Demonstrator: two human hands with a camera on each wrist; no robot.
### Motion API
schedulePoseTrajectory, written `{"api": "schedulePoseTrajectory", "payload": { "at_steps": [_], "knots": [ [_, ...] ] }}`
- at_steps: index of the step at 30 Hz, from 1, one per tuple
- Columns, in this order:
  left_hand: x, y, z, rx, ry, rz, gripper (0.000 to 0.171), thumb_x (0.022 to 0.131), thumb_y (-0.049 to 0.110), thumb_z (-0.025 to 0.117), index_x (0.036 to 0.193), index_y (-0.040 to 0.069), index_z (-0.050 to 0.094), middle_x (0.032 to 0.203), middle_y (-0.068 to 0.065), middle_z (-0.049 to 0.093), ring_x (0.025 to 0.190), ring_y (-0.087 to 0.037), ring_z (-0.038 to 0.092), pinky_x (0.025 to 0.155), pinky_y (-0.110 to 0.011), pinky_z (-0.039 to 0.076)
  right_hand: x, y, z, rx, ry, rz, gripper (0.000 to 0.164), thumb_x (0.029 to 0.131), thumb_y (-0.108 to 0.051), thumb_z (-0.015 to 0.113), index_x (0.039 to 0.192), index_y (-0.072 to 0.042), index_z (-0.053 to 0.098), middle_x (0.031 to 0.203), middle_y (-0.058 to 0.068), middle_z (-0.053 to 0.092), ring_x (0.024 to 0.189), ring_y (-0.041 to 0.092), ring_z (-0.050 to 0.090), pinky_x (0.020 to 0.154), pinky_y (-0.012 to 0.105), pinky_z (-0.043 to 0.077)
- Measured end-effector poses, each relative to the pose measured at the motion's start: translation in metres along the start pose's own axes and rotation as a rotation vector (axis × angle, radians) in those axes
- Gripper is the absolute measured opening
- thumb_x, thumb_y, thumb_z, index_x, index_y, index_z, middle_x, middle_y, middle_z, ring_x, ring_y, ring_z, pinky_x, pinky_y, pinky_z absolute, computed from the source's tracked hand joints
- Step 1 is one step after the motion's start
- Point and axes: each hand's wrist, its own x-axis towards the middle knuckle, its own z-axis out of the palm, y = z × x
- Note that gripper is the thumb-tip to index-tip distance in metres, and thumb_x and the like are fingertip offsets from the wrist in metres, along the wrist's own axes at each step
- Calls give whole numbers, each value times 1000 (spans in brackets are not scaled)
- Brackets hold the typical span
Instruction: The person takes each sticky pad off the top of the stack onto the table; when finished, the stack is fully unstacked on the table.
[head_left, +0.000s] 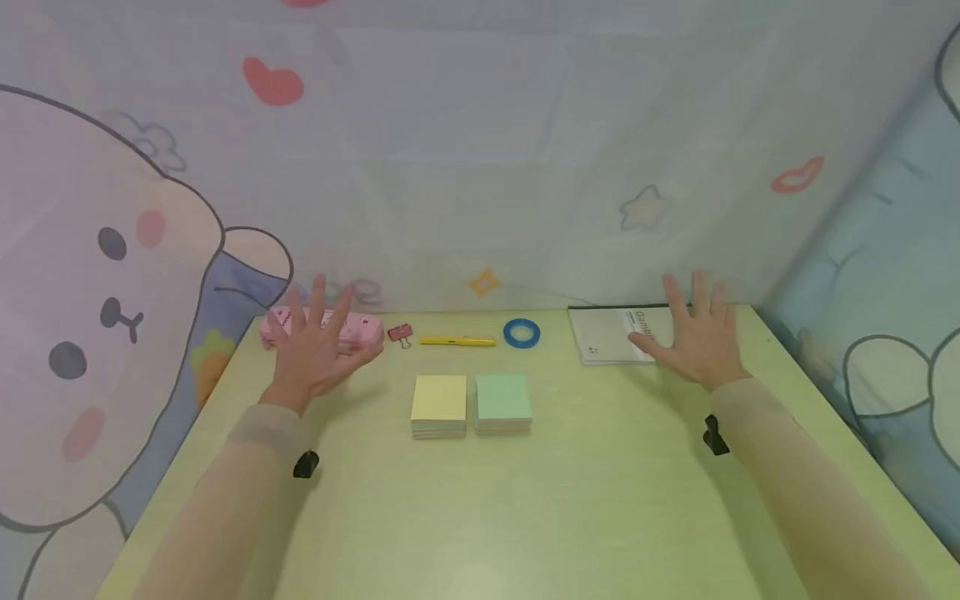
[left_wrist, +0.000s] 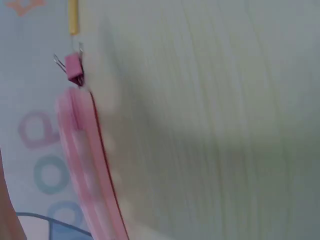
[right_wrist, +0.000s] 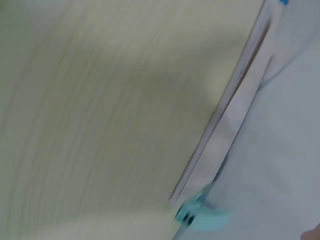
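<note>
My left hand (head_left: 311, 354) is held above the table with fingers spread and nothing in it. It partly covers the pink pencil case (head_left: 363, 330), which also shows in the left wrist view. On the other side, my right hand (head_left: 699, 343) hovers with spread fingers over the right part of a notebook (head_left: 602, 337) in a pale cover. Between the hands, towards the front, lie a yellow sticky-note stack (head_left: 439, 400) and a green sticky-note stack (head_left: 503, 398). Neither hand touches these stacks.
A pink binder clip (head_left: 401, 334), a yellow pen (head_left: 457, 341) and a blue tape roll (head_left: 507, 334) lie along the table's back edge. A teal object (right_wrist: 200, 215), its kind unclear, appears by the notebook in the right wrist view. Printed cloth hangs behind the table.
</note>
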Motion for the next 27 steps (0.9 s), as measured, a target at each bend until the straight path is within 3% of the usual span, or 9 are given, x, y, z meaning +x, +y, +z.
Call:
{"api": "schedulePoseTrajectory", "payload": {
  "at_steps": [2, 6, 10, 14, 18, 23, 27],
  "knots": [
    [-1, 9, -2, -108, -65, -25, 101, 93, 80, 50, 170, 36, 2, 177, -15, -3, 153, -59, 19, 111, -83, 20, -1, -12, 0, 101, -39, -29, 107, 93, -72, 60, 171, -18, 10, 173, 28, -1, 152, 64, 7, 115, 80, 13],
    [-6, 29, -4, -339, -193, -52, 89, 98, 75, 48, 170, 30, 18, 171, -20, 22, 146, -52, 39, 107, -74, 38, -5, -44, 2, 324, -136, -90, 97, 96, -61, 66, 169, -17, 20, 175, 20, 9, 157, 50, 14, 117, 75, 19],
    [-13, 48, 1, -613, -292, 14, 70, 105, 57, 56, 165, 26, 36, 164, -16, 38, 143, -45, 46, 109, -65, 43, -10, -80, 5, 483, -238, -188, 90, 97, -54, 71, 166, -16, 28, 172, 12, 24, 158, 37, 22, 121, 65, 25],
    [-24, 62, 8, -853, -443, 19, 60, 105, 43, 63, 160, 29, 41, 155, -17, 49, 134, -41, 56, 101, -55, 53, -16, -114, 13, 555, -331, -296, 88, 94, -53, 74, 163, -17, 34, 167, 6, 36, 154, 29, 32, 122, 57, 30],
    [-34, 70, 13, -973, -535, -4, 60, 102, 35, 70, 156, 24, 45, 152, -21, 49, 132, -42, 57, 98, -49, 55, -22, -141, 24, 609, -394, -358, 86, 92, -51, 78, 161, -17, 39, 163, 2, 41, 152, 25, 36, 121, 54, 32],
    [-39, 74, 21, -1030, -529, 5, 56, 99, 25, 75, 149, 16, 53, 153, -14, 49, 132, -43, 55, 106, -53, 49, -26, -164, 36, 673, -415, -401, 83, 90, -45, 83, 157, -14, 45, 159, 0, 48, 150, 23, 40, 122, 50, 32],
    [-42, 75, 25, -1038, -510, -1, 51, 97, 21, 77, 144, 16, 58, 149, -12, 54, 130, -41, 56, 112, -58, 42, -25, -176, 41, 672, -421, -420, 80, 87, -42, 86, 153, -14, 50, 155, -1, 52, 148, 21, 44, 122, 46, 33]
  ]
}}
